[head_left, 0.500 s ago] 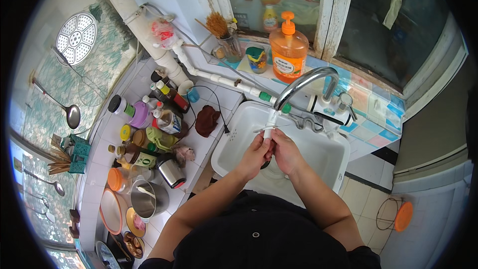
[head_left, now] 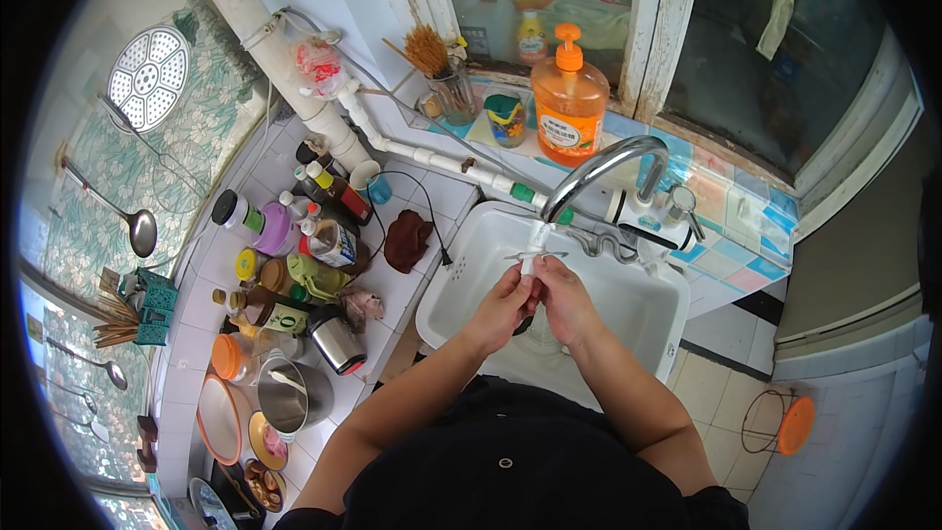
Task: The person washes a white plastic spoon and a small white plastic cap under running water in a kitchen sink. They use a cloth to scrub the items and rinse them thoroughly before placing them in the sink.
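The fingers (head_left: 512,282) hide much of the thin held object (head_left: 555,254), its kind unclear.

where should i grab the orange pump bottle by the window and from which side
The orange pump bottle stands upright, so I'd grip its rounded body, below the pump head, which could press down. Come from the front, above the curved faucet: the window closes off the back and a small colourful container stands close on the left.

Orange pump bottle (head_left: 569,103): printed white label (head_left: 569,132) on front, lettering tiny. Dark bottle (head_left: 263,304): green label (head_left: 287,319) with pale round mark. Can't reliably read any wording at this resolution.
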The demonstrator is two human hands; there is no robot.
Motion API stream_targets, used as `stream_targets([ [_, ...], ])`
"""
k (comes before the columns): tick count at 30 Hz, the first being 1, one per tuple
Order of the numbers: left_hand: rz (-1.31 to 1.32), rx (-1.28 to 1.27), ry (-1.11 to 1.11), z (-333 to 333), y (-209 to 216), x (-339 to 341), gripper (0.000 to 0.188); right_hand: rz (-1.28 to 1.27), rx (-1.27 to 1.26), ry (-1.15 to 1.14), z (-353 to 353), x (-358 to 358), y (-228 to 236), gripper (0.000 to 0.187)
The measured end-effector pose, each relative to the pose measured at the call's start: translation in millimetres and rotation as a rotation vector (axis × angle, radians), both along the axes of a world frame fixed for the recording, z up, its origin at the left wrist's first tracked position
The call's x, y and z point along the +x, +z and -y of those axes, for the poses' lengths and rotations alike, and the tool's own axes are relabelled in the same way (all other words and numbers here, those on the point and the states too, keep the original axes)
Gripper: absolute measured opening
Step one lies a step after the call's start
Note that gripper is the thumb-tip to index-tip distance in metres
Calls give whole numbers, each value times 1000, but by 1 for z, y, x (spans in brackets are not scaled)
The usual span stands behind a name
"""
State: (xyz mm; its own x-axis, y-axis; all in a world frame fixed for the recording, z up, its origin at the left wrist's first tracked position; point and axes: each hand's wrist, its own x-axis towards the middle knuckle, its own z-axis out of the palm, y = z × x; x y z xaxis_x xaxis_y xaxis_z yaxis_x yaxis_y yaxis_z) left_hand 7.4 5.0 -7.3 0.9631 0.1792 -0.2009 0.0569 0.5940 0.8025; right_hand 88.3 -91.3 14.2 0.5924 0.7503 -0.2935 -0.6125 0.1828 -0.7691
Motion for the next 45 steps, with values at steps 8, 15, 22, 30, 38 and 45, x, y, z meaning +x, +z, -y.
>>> stream_targets([
  [8, -66, 57, 63, -2, -9, 2, 27, -15, -10, -14, -5, 2, 1, 24],
  [15, -69, 94, 79, -1, -5, -4, 24, -30, -10, -21, -4, 2, -4, 21],
  [22, -58, 9, 78, -1, 2, -4, 25, 21, -21, -26, -5, 0, -3, 20],
  [30, -48, -38, 67, -3, 3, -8, 23, -42, 20, -16, -5, 0, -7, 22],
  [38, -159, -54, 83, -9, 16, -16, 32, 392, -250, -157, 2, 2, -13, 20],
  [45, -249, -1, 42, -10, 16, -21, 34, 624, -261, -347, 2, -3, -16, 16],
])
